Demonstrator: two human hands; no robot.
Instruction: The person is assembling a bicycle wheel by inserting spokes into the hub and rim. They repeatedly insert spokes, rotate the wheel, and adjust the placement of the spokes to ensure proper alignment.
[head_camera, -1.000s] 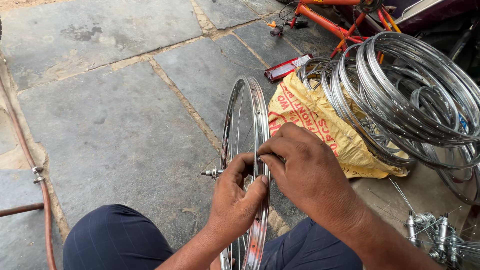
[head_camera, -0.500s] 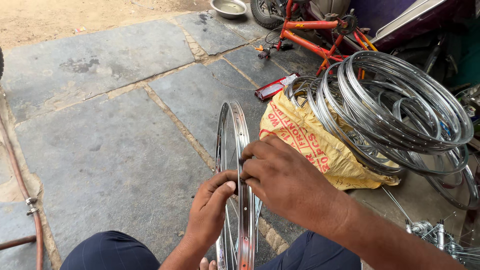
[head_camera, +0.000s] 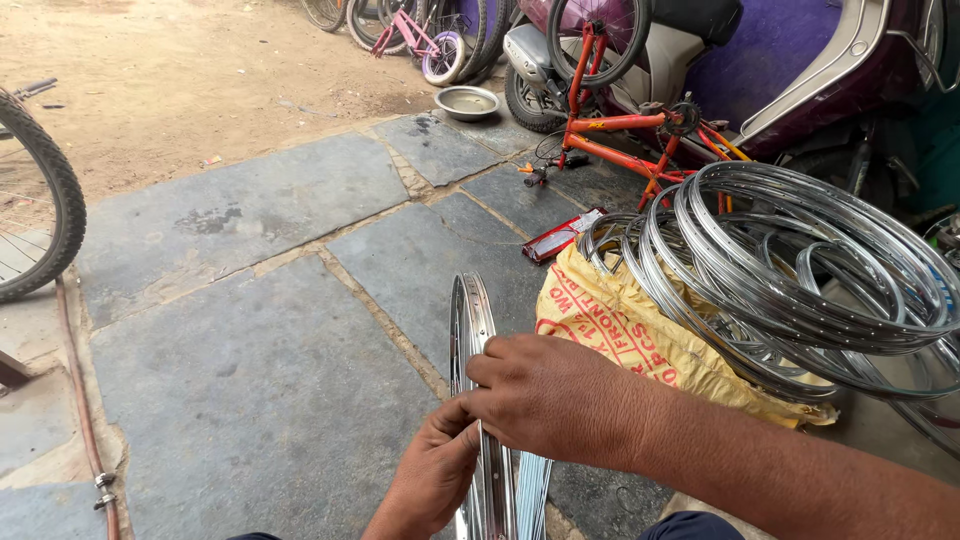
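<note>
Rim (head_camera: 472, 330) stands upright on edge, front and centre, just ahead of the knees, over the stone slab floor (head_camera: 250, 350). Bare chrome bicycle rim; thin spokes show low down near the hands.

Right hand (head_camera: 555, 395) lies across the top-right of the rim, fingers curled over the edge and closed on it. Left hand (head_camera: 435, 480) comes up from below, thumb and fingertips pinched against the rim's left flange, right under the right hand. Both hands touch the rim and nearly meet each other. Whether either also holds a small part or tool, cannot tell; fingers hide that spot.

Handling, my read: light, stiff in its plane but easy to flex or dent sideways. Polished metal, so slippery; edges thin. Best held as now, across the channel with fingers wrapped over both flanges, not by the spokes, which would bend.

Around it:
- yellow printed sack (head_camera: 640, 335) just right of the rim, near the right forearm
- stack of loose chrome rims (head_camera: 800, 270) resting on and behind the sack
- red flat packet (head_camera: 560, 235) on the floor beyond the sack
- orange bicycle frame (head_camera: 640, 130) and a scooter (head_camera: 800, 60) further back
- metal bowl (head_camera: 467, 102) at the dirt edge
- tyre (head_camera: 40, 190) at far left, well apart
</note>
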